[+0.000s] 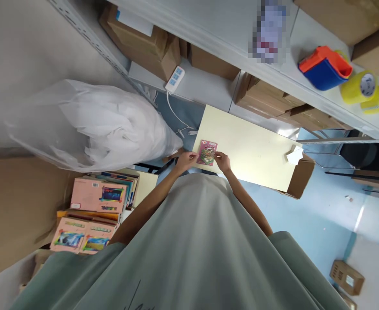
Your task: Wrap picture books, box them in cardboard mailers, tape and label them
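Note:
A small pink book (207, 152) with a colourful picture on its cover lies at the left end of the pale yellow table (250, 144). At its left edge is my left hand (187, 161), fingers drawn together at the lower corner. My right hand (222, 162) pinches the opposite edge, thumb and fingertips close together. The fingertips are small in this view, and the book's underside is hidden. Near the upper edge of the cover runs a pale label strip.
A big white plastic bag (124, 125) bulges at the left. Below it stand stacked pink books (99, 196). Shelves above hold a power strip (175, 79), cardboard boxes (147, 45), a tape dispenser (325, 68) and tape rolls (358, 88). Folded white paper (294, 155) lies near an open carton (302, 176).

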### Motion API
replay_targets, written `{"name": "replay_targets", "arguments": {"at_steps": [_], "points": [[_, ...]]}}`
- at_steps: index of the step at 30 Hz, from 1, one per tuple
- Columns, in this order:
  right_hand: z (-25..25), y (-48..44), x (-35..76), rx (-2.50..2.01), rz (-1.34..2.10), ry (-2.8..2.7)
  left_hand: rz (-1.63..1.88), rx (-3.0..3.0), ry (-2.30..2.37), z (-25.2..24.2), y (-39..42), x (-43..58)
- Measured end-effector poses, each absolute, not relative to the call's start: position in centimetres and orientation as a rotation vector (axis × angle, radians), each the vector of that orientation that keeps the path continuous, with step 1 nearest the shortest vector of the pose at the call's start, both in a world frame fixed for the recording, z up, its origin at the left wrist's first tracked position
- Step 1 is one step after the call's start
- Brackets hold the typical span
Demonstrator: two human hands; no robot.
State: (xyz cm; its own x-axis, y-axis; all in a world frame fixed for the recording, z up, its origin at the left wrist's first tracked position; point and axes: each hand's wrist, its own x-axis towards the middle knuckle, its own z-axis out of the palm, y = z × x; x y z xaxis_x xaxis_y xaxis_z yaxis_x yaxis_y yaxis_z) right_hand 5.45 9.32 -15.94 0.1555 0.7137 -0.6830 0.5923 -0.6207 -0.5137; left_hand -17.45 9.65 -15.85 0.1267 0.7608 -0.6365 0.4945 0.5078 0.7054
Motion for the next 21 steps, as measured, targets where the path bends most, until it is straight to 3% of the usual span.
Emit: {"name": "replay_targets", "arguments": {"at_steps": [14, 21], "points": [[-5.8, 10.4, -6.3, -1.64, 1.427, -1.573, 0.944, 0.976, 1.444, -4.5, 5.5, -33.2], [-1.8, 11.0, -12.5, -1.514, 1.467, -1.714, 1.139, 0.983, 1.838, -7.1, 7.7, -41.8]]}}
